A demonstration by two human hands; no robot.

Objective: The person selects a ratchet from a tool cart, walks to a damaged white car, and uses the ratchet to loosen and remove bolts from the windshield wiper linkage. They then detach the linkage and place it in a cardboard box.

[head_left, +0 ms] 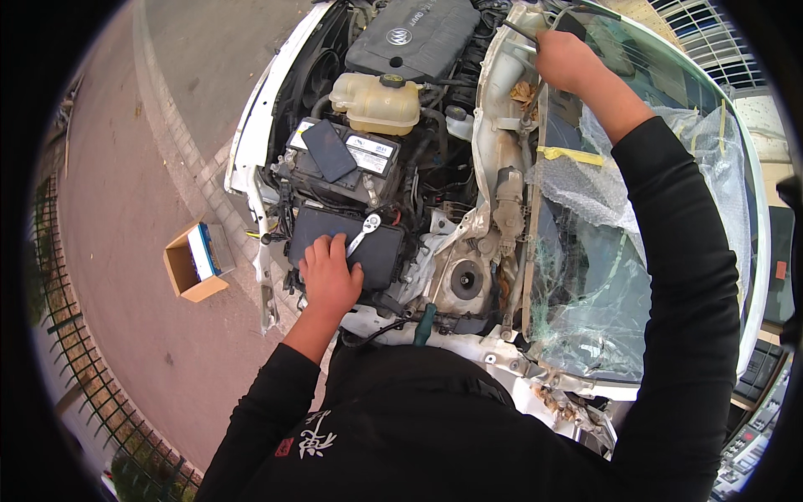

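Cardboard box (197, 263) sits on the pavement far left. Left hand (329, 276) lies flat, fingers loose, on a black cover (381, 251) beside a silver ratchet (365, 230) in the engine bay. Right hand (567, 58) is clenched around a dark tool (525, 32) above the shattered windshield (602, 276).

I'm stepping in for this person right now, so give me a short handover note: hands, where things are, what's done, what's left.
Left hand: flat on the black fuse-box cover, fingers beside the ratchet wrench lying on it; not gripping it.
Right hand: closed on a thin dark tool at the top edge of the shattered windshield.
Battery sits behind the cover, a dark flat pad on top. Green-handled screwdriver stands at the bay's near edge. Open cardboard box on the pavement.
Done: bubble wrap taped over the glass.
Left: windshield remains in its frame.
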